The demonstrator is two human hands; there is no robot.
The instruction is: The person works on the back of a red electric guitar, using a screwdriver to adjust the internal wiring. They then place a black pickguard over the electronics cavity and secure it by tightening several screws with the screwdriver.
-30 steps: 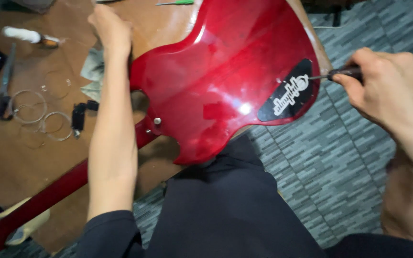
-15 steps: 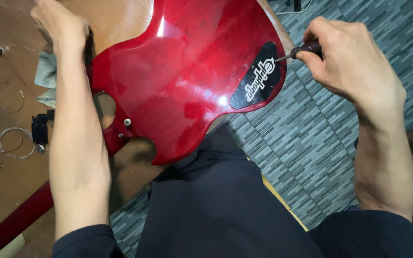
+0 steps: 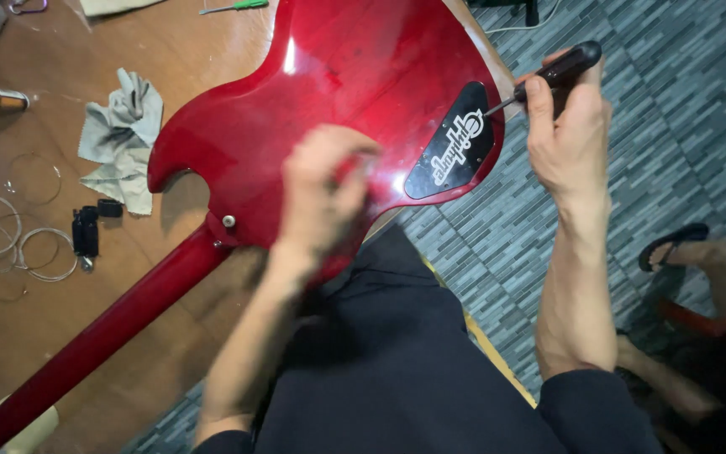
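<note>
Coiled guitar strings (image 3: 10,244) lie at the bench's (image 3: 10,336) left edge, with a small black tool (image 3: 86,234) just beside them and a crumpled grey cloth (image 3: 123,139) farther in. A red electric guitar (image 3: 346,92) lies face down across the bench, its neck running to the lower left corner and its body overhanging the right edge. The left hand (image 3: 321,197), blurred, rests on the body's back, fingers loosely curled. A black cover plate (image 3: 451,147) sits near the body's right rim. The right hand (image 3: 569,139) has its fingers closed round a black-handled screwdriver (image 3: 552,74), tip at the plate's upper corner.
</note>
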